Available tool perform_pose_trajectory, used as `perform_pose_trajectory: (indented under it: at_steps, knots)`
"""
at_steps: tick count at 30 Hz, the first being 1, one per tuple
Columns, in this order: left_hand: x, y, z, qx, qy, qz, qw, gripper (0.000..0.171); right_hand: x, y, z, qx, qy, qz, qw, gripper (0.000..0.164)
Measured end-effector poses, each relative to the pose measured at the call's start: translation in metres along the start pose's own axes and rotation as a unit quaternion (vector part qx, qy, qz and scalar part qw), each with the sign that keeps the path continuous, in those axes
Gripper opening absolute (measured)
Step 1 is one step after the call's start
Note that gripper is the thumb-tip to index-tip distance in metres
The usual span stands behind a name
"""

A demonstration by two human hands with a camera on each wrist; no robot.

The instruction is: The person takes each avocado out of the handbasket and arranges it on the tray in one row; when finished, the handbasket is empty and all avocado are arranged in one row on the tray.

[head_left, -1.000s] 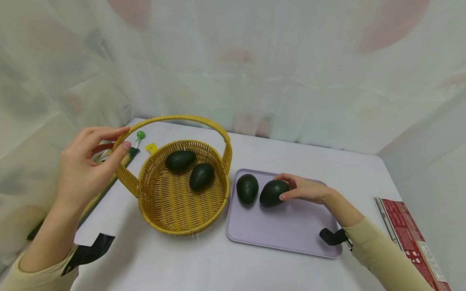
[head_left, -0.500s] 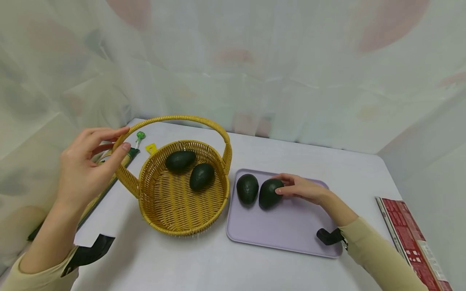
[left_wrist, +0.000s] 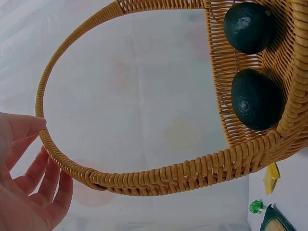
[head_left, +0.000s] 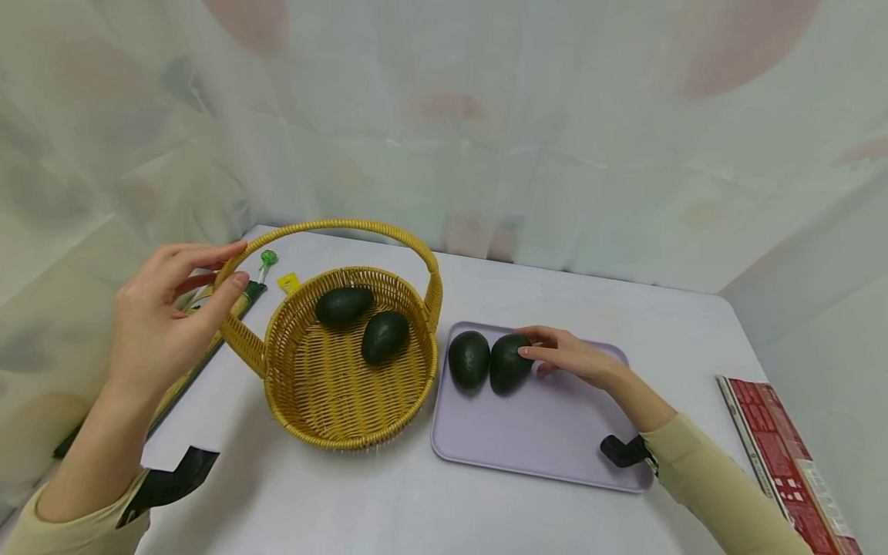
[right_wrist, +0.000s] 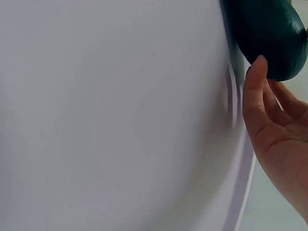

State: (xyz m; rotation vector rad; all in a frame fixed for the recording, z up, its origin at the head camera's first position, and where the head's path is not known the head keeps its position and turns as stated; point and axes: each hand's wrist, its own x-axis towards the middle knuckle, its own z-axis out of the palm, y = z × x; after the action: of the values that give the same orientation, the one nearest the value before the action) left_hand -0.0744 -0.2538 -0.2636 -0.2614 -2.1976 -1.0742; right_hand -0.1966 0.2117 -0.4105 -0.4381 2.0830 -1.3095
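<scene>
My left hand [head_left: 166, 308] pinches the left side of the tall handle of a yellow wicker basket [head_left: 350, 439]; thumb and fingertips meet the handle in the left wrist view too. Inside the basket lie two dark green avocados, one avocado [head_left: 344, 307] at the back and another avocado [head_left: 385, 338] to its right. On a lilac tray [head_left: 527, 439] two more sit side by side, the left avocado [head_left: 469, 360] and the right avocado [head_left: 509, 368]. The right hand [head_left: 569, 357] holds the right one at its upper right end, thumb in front and fingers mostly hidden behind.
A red printed pack [head_left: 784, 455] lies at the table's right edge. Behind the left hand is a long pack [head_left: 251, 297] with a green-topped item [head_left: 267, 257] and a small yellow piece [head_left: 287, 283] near it. A pale curtain [head_left: 444, 154] hangs behind the table.
The right hand has moved a little left and back with its avocado, which now sits close against the other on the tray. The left hand and basket have not moved.
</scene>
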Motion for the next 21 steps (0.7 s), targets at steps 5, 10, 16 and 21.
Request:
perform_pose_trajectory:
  at_steps: [5,10,16,21]
  knots:
    - [-0.001,0.000,0.000,-0.004,0.003,0.006,1.0000,0.035,0.000,-0.001,0.001,-0.022,0.016,-0.027,0.999,0.055]
    - [0.000,0.003,0.001,0.001,0.004,0.009,1.0000,0.035,0.001,-0.001,0.002,-0.044,0.032,-0.038,0.998,0.052]
    - [0.000,0.011,0.001,0.004,0.005,0.010,0.9999,0.034,0.000,-0.002,0.002,-0.056,0.038,-0.033,0.997,0.050]
    - [0.000,0.015,0.001,0.002,0.006,0.011,0.9999,0.033,-0.001,-0.004,0.001,-0.075,0.046,-0.043,0.995,0.051]
